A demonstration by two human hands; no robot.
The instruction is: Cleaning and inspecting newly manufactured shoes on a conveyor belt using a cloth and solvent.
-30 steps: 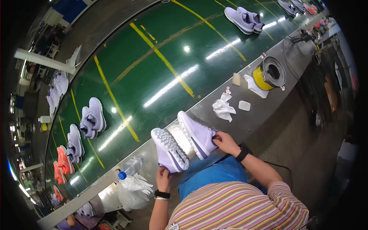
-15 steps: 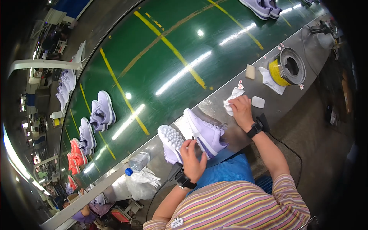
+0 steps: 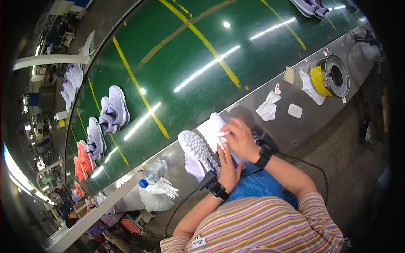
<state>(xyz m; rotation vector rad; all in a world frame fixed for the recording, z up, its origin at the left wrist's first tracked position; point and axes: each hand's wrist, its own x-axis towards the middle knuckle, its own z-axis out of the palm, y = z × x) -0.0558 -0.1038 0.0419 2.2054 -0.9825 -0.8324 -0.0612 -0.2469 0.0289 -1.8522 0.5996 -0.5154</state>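
Observation:
A lavender sneaker (image 3: 216,123) rests at the near edge of the metal ledge, toe away from me. My left hand (image 3: 228,173) lies along its side with fingers stretched out and thumb apart. Over the shoe, my right hand (image 3: 241,141) pinches a small white piece (image 3: 222,138), cloth or paper, against its side near the left fingertips. Its mate (image 3: 196,154) lies just to the left, knobbly white sole showing. Both hands cover much of the first shoe's middle and heel.
A crumpled white cloth (image 3: 268,106), white pad (image 3: 295,111), beige block (image 3: 289,75) and yellow-banded can (image 3: 333,76) are to the right. At left are a water bottle (image 3: 155,169) and plastic bag (image 3: 157,198). The green conveyor (image 3: 181,55) beyond carries lavender sneakers (image 3: 114,109) and coral ones (image 3: 84,156).
My right hand has moved left from the crumpled cloth to the sneaker, with a small white piece between its fingers. My left hand has shifted slightly right along the shoe.

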